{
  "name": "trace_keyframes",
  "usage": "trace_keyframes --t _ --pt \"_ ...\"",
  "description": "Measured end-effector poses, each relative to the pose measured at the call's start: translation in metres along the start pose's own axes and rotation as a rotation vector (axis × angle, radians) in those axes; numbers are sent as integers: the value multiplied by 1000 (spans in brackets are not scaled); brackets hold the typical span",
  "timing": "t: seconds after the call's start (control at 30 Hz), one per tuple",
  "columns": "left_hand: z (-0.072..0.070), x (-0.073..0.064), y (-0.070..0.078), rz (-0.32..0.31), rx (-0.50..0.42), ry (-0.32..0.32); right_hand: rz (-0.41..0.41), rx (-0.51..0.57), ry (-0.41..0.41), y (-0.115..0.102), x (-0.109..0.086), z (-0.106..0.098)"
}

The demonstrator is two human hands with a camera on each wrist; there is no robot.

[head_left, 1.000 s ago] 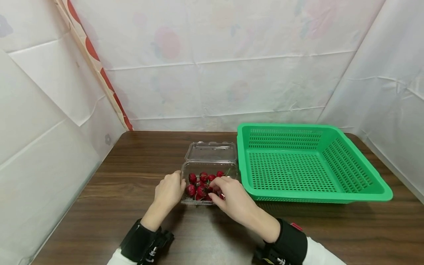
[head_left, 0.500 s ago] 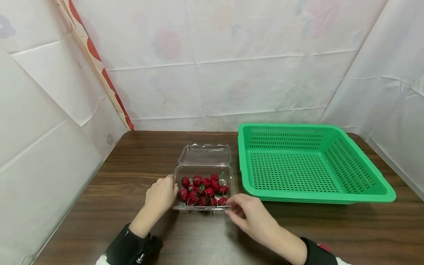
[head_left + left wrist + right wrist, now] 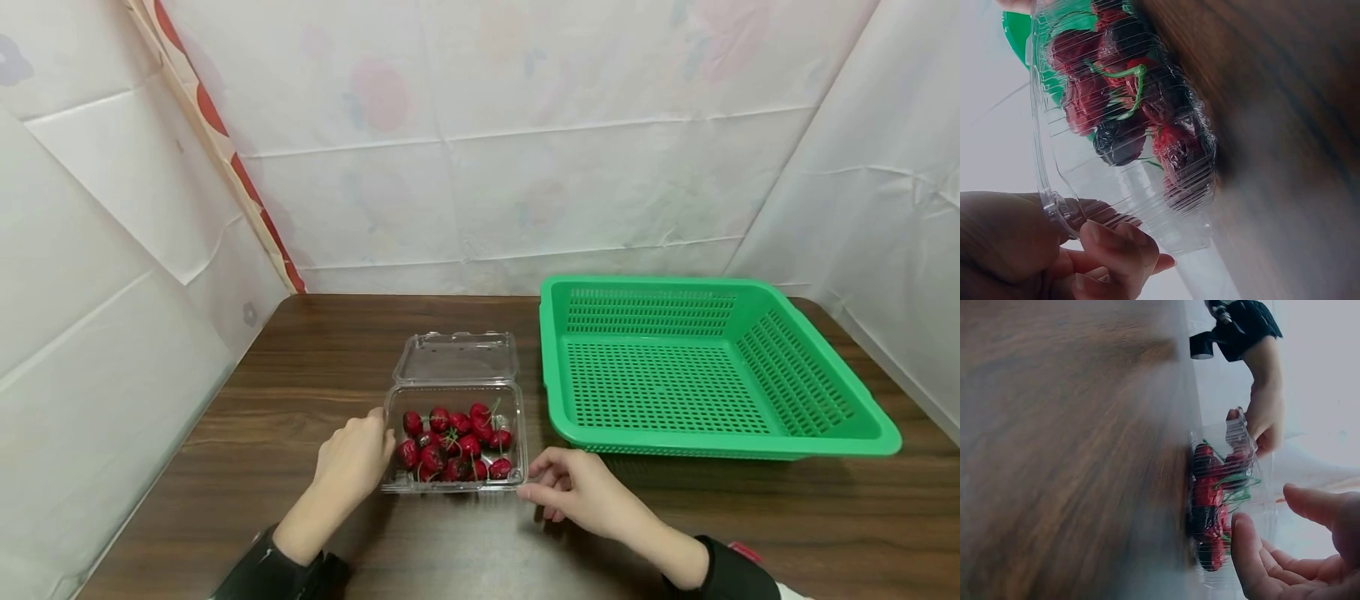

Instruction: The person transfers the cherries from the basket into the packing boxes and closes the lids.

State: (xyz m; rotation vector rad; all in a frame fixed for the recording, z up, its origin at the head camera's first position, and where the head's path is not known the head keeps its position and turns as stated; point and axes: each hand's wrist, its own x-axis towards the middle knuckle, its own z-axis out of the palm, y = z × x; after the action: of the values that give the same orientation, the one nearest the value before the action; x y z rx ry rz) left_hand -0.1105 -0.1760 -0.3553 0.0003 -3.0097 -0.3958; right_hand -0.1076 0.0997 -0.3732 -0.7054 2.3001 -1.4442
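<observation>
A clear plastic clamshell box (image 3: pixel 420 398) lies on the table with its hinged lid (image 3: pixel 457 360) folded back. Red cherries (image 3: pixel 450 442), some with green stems, fill much of its base. My left hand (image 3: pixel 352 454) grips the box's left rim; in the left wrist view its curled fingers (image 3: pixel 1119 250) meet the ribbed wall. Beside the front right corner is my right hand (image 3: pixel 588 492), thumb and forefinger apart and nothing held between them. Whether its fingertips touch the rim, I cannot tell.
A green plastic basket (image 3: pixel 720 446) with slotted walls stands to the right of the box, with nothing in it. White patterned sheets (image 3: pixel 487 200) hang behind and on both sides of the brown wooden table (image 3: pixel 262 433).
The box has slid toward me and slightly left, with my left hand on its rim. My right hand has moved from over the cherries to the box's front right corner.
</observation>
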Motion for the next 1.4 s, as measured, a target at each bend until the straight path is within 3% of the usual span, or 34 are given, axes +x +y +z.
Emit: trace_keyframes --t 0.1,0.23,0.47,0.7,0.9,1.17,1.27,1.4 --pt "0 -3 1 7 -2 -2 114 171 -23 3 4 -2" --pt "0 -5 3 17 -5 -2 206 362 -38 7 9 -2" --pt "1 -10 6 50 -18 12 239 554 -46 14 13 -3" --pt "-2 -12 7 79 -14 5 208 621 -58 15 14 -2" --pt "-10 -7 4 57 -36 -55 194 650 -81 16 14 -3" --pt "-24 13 -8 49 -95 -85 184 666 -102 18 14 -2" --pt "-28 24 -11 65 -139 -118 185 670 -105 19 14 -2" --pt "-27 43 -19 64 -258 -209 190 675 -104 20 13 -2"
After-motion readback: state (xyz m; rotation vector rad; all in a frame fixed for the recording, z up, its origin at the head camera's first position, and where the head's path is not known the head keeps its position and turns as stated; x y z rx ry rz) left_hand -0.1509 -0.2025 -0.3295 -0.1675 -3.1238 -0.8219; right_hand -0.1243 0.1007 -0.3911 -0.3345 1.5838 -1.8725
